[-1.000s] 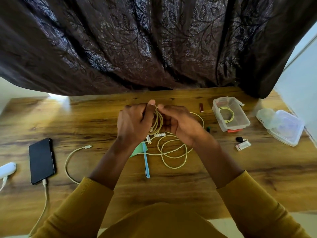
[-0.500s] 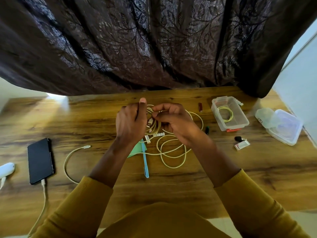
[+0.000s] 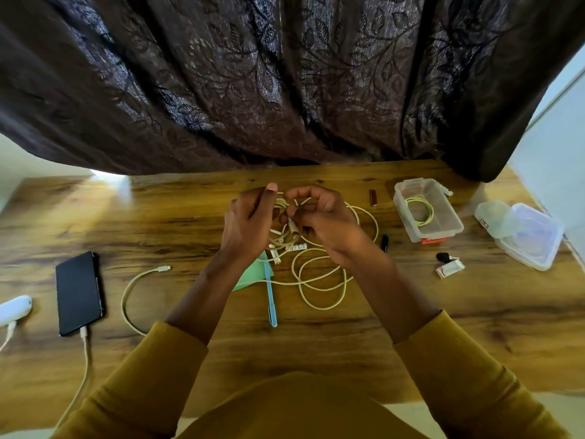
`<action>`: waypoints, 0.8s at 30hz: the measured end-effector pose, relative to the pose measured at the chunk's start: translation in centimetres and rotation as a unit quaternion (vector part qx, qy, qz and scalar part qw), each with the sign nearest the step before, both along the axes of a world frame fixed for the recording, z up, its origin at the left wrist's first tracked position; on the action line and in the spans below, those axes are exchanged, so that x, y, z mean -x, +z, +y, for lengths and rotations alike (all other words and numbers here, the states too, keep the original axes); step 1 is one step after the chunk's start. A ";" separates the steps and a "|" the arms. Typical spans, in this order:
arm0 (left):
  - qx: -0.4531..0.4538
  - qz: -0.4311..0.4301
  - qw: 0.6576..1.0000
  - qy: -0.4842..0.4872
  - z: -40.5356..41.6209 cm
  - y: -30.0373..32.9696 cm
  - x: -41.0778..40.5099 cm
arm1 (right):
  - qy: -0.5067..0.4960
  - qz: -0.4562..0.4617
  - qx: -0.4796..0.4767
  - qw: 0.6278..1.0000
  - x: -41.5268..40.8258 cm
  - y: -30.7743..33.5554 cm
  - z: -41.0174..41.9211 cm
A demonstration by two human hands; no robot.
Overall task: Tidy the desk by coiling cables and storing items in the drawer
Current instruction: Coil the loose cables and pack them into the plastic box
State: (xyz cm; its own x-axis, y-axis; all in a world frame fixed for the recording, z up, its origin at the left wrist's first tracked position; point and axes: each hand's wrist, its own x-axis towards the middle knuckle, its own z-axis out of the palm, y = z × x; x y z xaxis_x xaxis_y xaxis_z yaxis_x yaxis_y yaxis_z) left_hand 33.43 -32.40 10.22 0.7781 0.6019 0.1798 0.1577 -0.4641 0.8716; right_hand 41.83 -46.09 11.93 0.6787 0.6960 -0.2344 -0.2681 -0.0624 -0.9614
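Coiling the pale yellow braided cable (image 3: pixel 319 280) — both my hands grasp its bundle.
My left hand (image 3: pixel 250 223) clasps the coil; my right hand (image 3: pixel 319 217) pinches a strand; slack trails toward 6 o'clock — nearer my right.

pale yellow cable (image 3: pixel 319 282), black phone (image 3: pixel 78 293)

Phone (image 3: pixel 79 293) far left on table (image 3: pixel 474 327). Cable tangle (image 3: pixel 319 280) centre, pen (image 3: pixel 270 299) just left of it. Open container (image 3: pixel 427 213) right, coiled cable (image 3: pixel 419 210) inside; lidded box (image 3: pixel 528 236) beyond it.
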 end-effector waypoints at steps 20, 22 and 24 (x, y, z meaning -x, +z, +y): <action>0.209 0.047 0.977 0.023 3.0 2.3 1.5 | -0.048 -0.188 0.081 0.978 -0.5 -2.0 -0.6; 0.155 0.080 0.984 0.012 3.2 2.0 1.4 | -0.056 -0.207 0.094 0.972 -0.6 -2.2 -0.5; 0.123 0.123 0.985 -0.014 3.3 1.8 1.5 | -0.067 -0.230 0.102 0.966 -0.7 -2.3 -0.5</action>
State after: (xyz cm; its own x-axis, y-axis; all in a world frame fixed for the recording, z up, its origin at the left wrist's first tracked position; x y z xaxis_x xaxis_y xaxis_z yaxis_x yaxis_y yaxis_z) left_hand 31.93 -29.07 12.01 0.7971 0.5812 -0.1640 0.3674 -0.2512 0.8955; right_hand 42.58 -46.58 9.63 0.8240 0.5664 -0.0099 0.1657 -0.2577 -0.9519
